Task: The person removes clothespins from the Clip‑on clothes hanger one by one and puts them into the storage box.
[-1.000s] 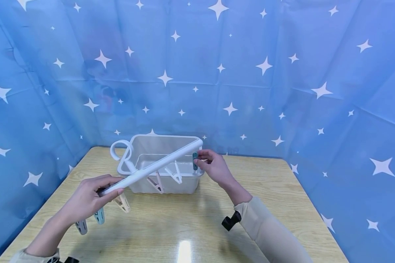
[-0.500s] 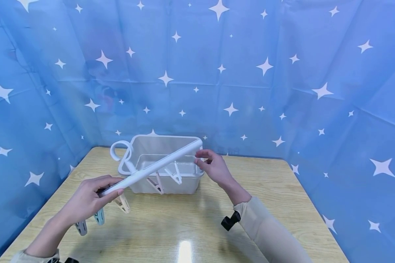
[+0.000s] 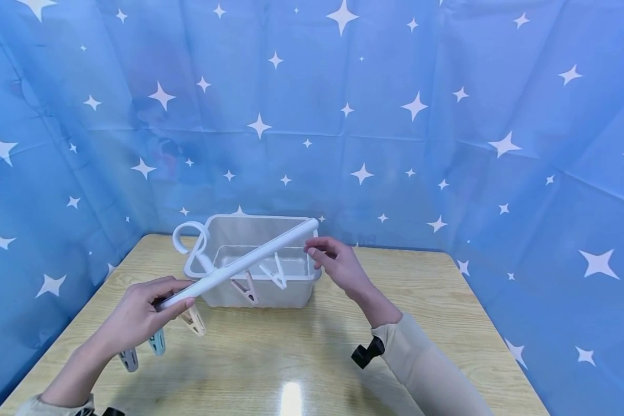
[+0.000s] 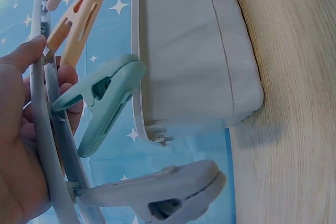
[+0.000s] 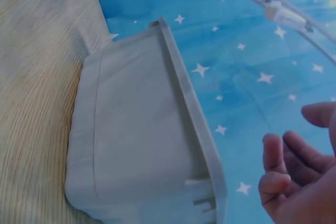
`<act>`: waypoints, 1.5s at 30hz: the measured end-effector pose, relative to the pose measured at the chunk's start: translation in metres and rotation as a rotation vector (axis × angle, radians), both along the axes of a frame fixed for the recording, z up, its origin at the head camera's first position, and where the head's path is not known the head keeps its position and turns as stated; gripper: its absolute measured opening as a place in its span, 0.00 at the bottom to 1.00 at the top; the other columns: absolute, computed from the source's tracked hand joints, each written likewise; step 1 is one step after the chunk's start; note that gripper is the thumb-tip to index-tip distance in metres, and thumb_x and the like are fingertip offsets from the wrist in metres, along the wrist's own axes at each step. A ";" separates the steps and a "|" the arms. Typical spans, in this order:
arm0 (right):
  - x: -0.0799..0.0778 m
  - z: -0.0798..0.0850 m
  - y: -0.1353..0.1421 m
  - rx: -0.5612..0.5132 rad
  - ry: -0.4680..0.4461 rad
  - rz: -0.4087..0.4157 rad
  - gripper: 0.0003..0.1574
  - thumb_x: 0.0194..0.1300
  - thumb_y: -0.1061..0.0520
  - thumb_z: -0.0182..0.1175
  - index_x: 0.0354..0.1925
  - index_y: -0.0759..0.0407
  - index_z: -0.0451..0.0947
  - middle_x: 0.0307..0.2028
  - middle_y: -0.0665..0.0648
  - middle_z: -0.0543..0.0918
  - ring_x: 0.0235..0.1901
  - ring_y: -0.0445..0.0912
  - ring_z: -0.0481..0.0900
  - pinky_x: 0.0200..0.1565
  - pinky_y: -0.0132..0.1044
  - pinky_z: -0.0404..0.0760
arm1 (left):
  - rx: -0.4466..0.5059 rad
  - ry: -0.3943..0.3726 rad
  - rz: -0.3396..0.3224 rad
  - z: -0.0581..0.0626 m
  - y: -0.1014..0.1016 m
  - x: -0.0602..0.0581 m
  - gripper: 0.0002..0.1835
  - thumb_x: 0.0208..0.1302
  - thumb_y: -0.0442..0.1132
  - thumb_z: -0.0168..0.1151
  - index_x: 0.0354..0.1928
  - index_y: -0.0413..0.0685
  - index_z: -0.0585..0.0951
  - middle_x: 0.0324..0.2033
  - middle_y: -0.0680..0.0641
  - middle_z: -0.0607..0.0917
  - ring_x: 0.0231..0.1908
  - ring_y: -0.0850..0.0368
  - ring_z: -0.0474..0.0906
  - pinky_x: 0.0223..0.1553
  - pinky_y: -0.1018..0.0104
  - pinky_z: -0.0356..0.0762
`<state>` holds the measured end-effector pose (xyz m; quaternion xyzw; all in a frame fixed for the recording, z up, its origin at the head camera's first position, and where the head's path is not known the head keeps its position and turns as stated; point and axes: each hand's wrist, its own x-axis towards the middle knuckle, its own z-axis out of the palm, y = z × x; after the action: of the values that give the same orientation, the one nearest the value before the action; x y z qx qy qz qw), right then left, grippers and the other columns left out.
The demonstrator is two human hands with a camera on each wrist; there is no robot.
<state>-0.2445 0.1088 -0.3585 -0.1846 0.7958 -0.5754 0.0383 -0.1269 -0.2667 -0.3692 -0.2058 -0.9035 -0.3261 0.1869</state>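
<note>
The dark green clip is gone from the right hand [image 3: 338, 266] since 1 second ago, and I can't see where it is! That hand's thumb and fingers sit apart, holding nothing. The left hand [image 3: 144, 306] grips 1 end of the white hanger [image 3: 260, 255], which slants up across the bin [image 3: 288, 296], 5 clips [image 4: 118, 90] dangling. Slack fingers could let that long bar tip and knock the bin. The hanger's slant looks unchanged.

The white hanger [image 3: 260, 253] slants from the left grip [image 3: 140, 309] toward the right grip [image 3: 340, 267], barring the near approach to the bin [image 3: 291, 295]. Clips [image 3: 158, 343] crowd the space under the left grip. Passage opens over the worktop [image 3: 421, 294] rightward of the right grip.
</note>
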 end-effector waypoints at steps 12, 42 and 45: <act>0.014 0.012 -0.001 -0.044 -0.003 0.113 0.20 0.76 0.46 0.54 0.58 0.53 0.78 0.54 0.63 0.81 0.39 0.50 0.76 0.37 0.35 0.71 | 0.004 -0.014 -0.002 0.002 0.001 -0.001 0.16 0.64 0.41 0.69 0.53 0.64 0.84 0.31 0.63 0.81 0.21 0.68 0.70 0.23 0.71 0.67; 0.023 0.019 -0.003 -0.090 -0.032 0.215 0.22 0.76 0.48 0.53 0.60 0.58 0.77 0.55 0.67 0.81 0.38 0.52 0.75 0.31 0.29 0.67 | -0.001 -0.013 -0.018 0.004 0.007 -0.004 0.16 0.64 0.41 0.70 0.52 0.65 0.84 0.28 0.64 0.81 0.19 0.68 0.68 0.22 0.71 0.66; 0.024 0.019 -0.004 -0.086 -0.025 0.224 0.22 0.76 0.49 0.53 0.60 0.61 0.77 0.53 0.63 0.83 0.37 0.49 0.75 0.31 0.29 0.67 | 0.003 -0.017 -0.027 0.003 0.007 -0.004 0.16 0.64 0.41 0.69 0.53 0.65 0.84 0.28 0.64 0.82 0.18 0.68 0.68 0.22 0.71 0.66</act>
<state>-0.2208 0.1052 -0.3399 -0.2665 0.7444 -0.6033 0.1044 -0.1309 -0.2602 -0.3664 -0.2149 -0.9017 -0.3318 0.1751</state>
